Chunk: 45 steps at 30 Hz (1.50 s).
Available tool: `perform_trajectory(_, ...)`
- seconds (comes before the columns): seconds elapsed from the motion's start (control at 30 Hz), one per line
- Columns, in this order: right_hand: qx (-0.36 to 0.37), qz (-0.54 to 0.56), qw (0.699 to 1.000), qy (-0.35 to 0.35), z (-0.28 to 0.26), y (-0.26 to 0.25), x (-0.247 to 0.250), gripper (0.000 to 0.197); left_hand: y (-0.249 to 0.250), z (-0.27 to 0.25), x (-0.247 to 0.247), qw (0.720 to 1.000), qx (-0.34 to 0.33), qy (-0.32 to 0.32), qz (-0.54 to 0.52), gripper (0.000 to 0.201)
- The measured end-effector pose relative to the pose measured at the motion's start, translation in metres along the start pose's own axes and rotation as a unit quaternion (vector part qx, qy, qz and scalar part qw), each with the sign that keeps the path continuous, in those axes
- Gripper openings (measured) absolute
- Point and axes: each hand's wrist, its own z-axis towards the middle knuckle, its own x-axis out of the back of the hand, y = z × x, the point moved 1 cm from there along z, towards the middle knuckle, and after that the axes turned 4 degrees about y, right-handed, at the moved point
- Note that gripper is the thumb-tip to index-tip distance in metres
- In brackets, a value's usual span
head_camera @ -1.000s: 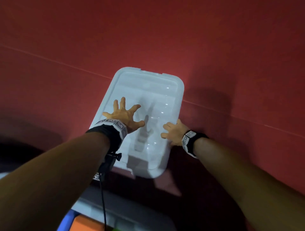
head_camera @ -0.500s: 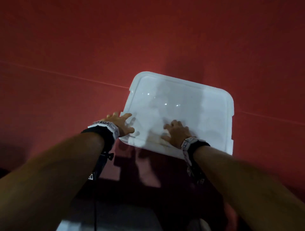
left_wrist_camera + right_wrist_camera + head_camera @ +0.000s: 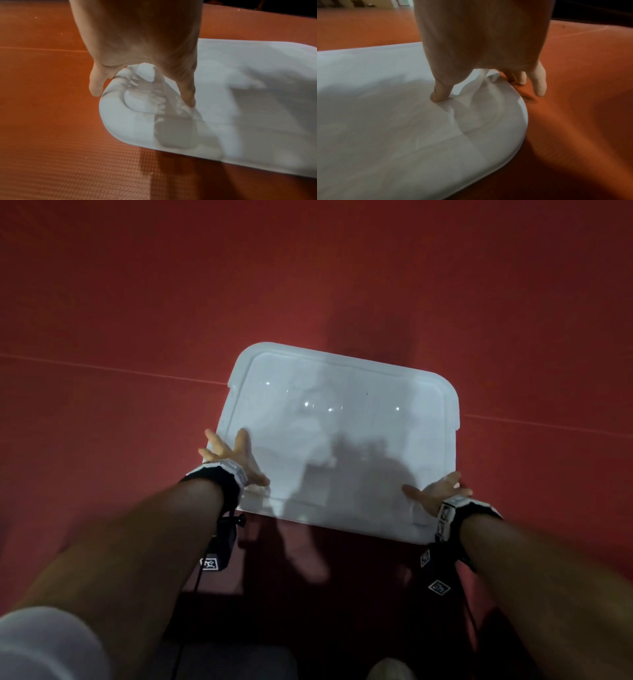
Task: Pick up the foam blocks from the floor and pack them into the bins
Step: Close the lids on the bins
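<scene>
A white plastic bin lid lies flat, low over the red floor mat, its long side across my view. My left hand is at its near left corner. The thumb presses on the lid and straight fingers reach down past the edge. At the near right corner my right hand does the same: thumb on the lid, fingers hanging straight beside the rim. No foam blocks or bin body show in any view.
Red textured floor mat surrounds the lid, with a thin seam line running across it. A shoe tip and a dark grey patch sit at the bottom edge, and a white sleeve at bottom left.
The lid has turned from lengthwise to crosswise and shifted right. Both hands slid from its middle outward to the near corners. The coloured blocks seen at the bottom a second ago are out of view.
</scene>
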Motion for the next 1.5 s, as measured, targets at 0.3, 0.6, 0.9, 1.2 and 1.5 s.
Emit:
perform_trajectory(0.3,-0.064,0.141,0.988,-0.007,-0.006,-0.018,0.021,0.121,0.001,0.019,0.014,0.995,0.074,0.016,-0.059,0.098)
perform_trajectory(0.6,0.019,0.123,0.992,-0.027,-0.056,-0.023,0.089,0.085,-0.042,-0.01,0.086,0.992,0.056,0.021,-0.113,0.124)
perform_trajectory(0.9,0.062,0.157,0.986,0.008,-0.176,-0.028,0.108,0.094,-0.128,-0.127,0.132,0.986,0.032,0.153,-0.051,0.103)
perform_trajectory(1.2,0.115,0.145,0.98,0.077,-0.378,0.008,0.106,0.102,-0.278,-0.253,0.125,0.973,0.022,0.215,-0.079,0.099)
perform_trajectory(1.5,0.104,0.146,0.98,0.083,-0.489,0.087,0.047,0.118,-0.38,-0.355,0.048,0.969,0.006,0.224,-0.101,0.096)
